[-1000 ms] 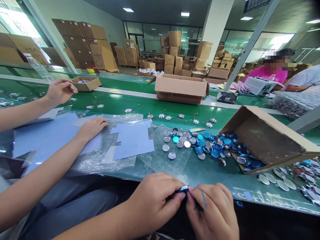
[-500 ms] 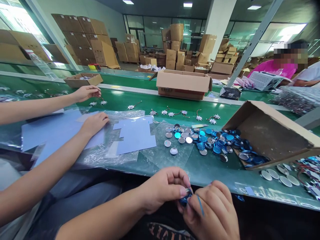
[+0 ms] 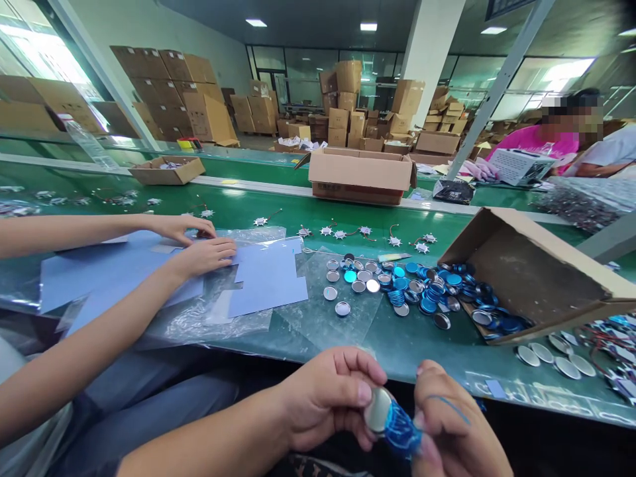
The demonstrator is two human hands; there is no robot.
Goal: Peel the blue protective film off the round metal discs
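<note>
In the lower middle, my left hand (image 3: 325, 397) pinches a round silver metal cap (image 3: 378, 411) by its edge, between thumb and fingers. Crumpled blue film (image 3: 401, 430) stretches from the cap's right side to my right hand (image 3: 457, 427), whose thumb and finger grip its far end. A thin blue strip (image 3: 450, 405) lies across that hand. Beyond both hands, loose silver caps (image 3: 342, 309) lie on the green bench, beside a heap of blue-covered caps (image 3: 428, 291) spilling from a tipped cardboard box (image 3: 536, 265).
On the left, a co-worker's hands (image 3: 206, 248) rest at pale blue cut sheets (image 3: 268, 281) on clear plastic. Small star-shaped parts with wires (image 3: 340, 234) line the bench behind. A cardboard carton (image 3: 360, 175) stands farther back. More caps (image 3: 566, 366) lie at right, near the bench edge.
My right hand has moved right and away from my left, drawing the blue film off the cap and baring its silver face. The co-worker's raised hand has come down to the sheets.
</note>
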